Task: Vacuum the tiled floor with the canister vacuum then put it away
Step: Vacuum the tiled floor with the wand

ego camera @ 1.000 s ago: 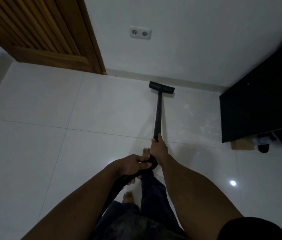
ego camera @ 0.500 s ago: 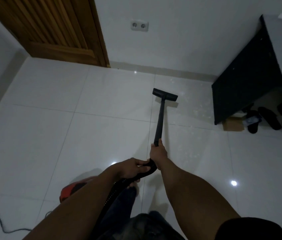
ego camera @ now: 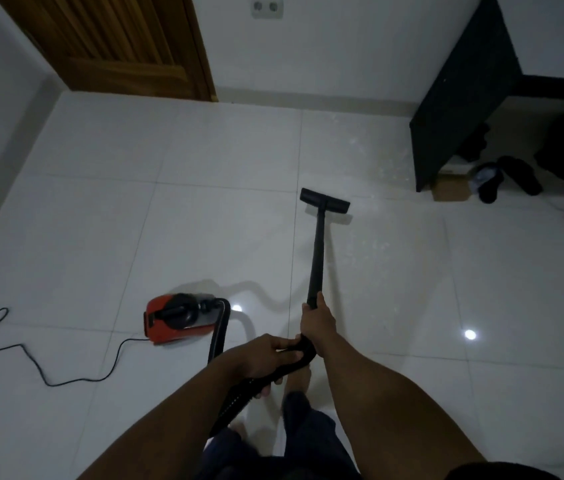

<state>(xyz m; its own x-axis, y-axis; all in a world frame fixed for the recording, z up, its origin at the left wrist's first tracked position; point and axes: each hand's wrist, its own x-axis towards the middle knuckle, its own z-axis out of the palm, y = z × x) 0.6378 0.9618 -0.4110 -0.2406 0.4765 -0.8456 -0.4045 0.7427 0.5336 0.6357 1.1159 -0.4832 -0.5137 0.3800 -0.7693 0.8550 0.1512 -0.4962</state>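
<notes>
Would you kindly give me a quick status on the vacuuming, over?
Right hand grips the wand, left hand grips the hose bend. Floor head flat on the tiles. Red canister and loose power cord lie left, off the head's line.

No legible text anywhere.

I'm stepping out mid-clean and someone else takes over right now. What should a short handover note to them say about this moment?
Left hand grips the bent hose handle; right hand grips the wand just ahead.
Floor nozzle sits flat on the tiled floor, out from the wall. Red canister stands left of the person, hose attached, cord trailing left.
Done: vacuuming under way; covered area cannot be told.
Left: speckled patch beside the black cabinet, remaining floor, then put the vacuum away.
</notes>
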